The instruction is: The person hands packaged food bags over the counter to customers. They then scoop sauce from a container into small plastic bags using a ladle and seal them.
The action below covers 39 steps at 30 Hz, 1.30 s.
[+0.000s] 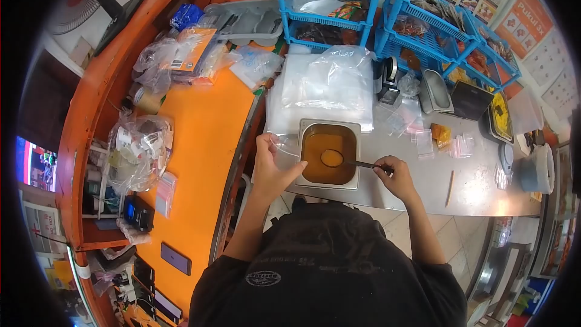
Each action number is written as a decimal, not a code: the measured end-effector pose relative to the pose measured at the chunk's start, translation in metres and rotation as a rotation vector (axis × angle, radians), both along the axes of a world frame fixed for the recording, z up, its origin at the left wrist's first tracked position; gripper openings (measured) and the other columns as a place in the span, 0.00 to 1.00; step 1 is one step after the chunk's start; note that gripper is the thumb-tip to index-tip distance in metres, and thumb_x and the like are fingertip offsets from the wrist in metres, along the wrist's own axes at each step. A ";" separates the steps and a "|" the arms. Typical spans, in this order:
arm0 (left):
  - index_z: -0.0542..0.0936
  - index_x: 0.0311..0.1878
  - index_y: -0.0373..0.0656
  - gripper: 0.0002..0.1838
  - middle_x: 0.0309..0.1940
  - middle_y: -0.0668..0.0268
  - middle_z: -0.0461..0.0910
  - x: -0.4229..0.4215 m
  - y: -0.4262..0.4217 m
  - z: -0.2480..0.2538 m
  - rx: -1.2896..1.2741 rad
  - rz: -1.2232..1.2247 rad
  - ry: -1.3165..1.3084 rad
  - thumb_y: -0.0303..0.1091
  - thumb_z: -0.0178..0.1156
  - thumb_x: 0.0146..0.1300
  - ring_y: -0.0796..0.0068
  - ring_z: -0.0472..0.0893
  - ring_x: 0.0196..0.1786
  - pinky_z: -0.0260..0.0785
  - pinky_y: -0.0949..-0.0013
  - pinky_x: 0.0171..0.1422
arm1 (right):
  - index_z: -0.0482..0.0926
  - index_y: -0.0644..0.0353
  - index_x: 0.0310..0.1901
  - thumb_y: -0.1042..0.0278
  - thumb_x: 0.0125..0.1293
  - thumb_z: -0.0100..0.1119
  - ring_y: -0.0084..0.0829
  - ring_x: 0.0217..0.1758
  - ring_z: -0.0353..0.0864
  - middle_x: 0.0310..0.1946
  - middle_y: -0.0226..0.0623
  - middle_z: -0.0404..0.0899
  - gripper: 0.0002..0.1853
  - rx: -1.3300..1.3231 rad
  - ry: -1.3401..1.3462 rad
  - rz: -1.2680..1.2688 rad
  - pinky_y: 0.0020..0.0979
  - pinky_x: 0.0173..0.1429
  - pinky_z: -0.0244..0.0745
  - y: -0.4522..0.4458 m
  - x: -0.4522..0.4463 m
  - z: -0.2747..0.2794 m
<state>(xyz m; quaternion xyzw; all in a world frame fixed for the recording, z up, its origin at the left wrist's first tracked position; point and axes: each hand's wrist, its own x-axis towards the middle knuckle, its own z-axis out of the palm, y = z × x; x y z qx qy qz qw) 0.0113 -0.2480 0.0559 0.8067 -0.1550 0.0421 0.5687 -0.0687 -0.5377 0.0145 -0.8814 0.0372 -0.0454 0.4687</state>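
A rectangular metal container (358, 152) of orange-brown powder stands at the counter's front edge. My right hand (396, 179) is closed around the dark handle of a spoon (363, 164). The spoon's round bowl, filled with the powder, is over the container's middle. At the container's left side, my left hand (272, 168) holds a small clear plastic bag (285, 144), with thumb and fingers spread apart. The thumb tip is by the container's rim; whether it touches the metal I cannot tell. Behind the container lies a stack of large clear plastic bags (321, 88).
Blue tiered baskets (330, 21) with packets stand at the back. To the right are a tape dispenser (388, 82), a narrow metal tin (436, 92), small zip bags (463, 145) and a wooden stick (450, 189). A phone (176, 258) lies on the orange counter (203, 145) at left.
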 end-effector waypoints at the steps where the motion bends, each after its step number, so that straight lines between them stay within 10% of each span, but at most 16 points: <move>1: 0.61 0.46 0.39 0.31 0.36 0.63 0.62 0.000 -0.002 0.001 -0.026 -0.012 -0.005 0.30 0.68 0.41 0.76 0.63 0.40 0.60 0.72 0.46 | 0.78 0.63 0.29 0.76 0.51 0.61 0.27 0.20 0.71 0.22 0.38 0.76 0.03 -0.014 -0.010 -0.010 0.26 0.27 0.66 -0.001 -0.002 -0.001; 23: 0.60 0.51 0.39 0.30 0.50 0.55 0.62 0.006 -0.011 -0.009 -0.078 -0.103 -0.234 0.27 0.63 0.44 0.63 0.62 0.57 0.53 0.62 0.62 | 0.77 0.65 0.29 0.75 0.51 0.62 0.30 0.21 0.73 0.22 0.40 0.75 0.05 -0.039 -0.047 -0.050 0.27 0.27 0.68 -0.005 -0.004 -0.004; 39: 0.57 0.58 0.39 0.30 0.63 0.48 0.57 0.004 -0.015 -0.002 -0.235 -0.137 -0.192 0.30 0.59 0.55 0.53 0.42 0.72 0.33 0.54 0.71 | 0.78 0.66 0.32 0.77 0.51 0.62 0.27 0.23 0.70 0.24 0.38 0.75 0.06 -0.029 -0.215 -0.088 0.26 0.29 0.66 0.009 -0.005 0.061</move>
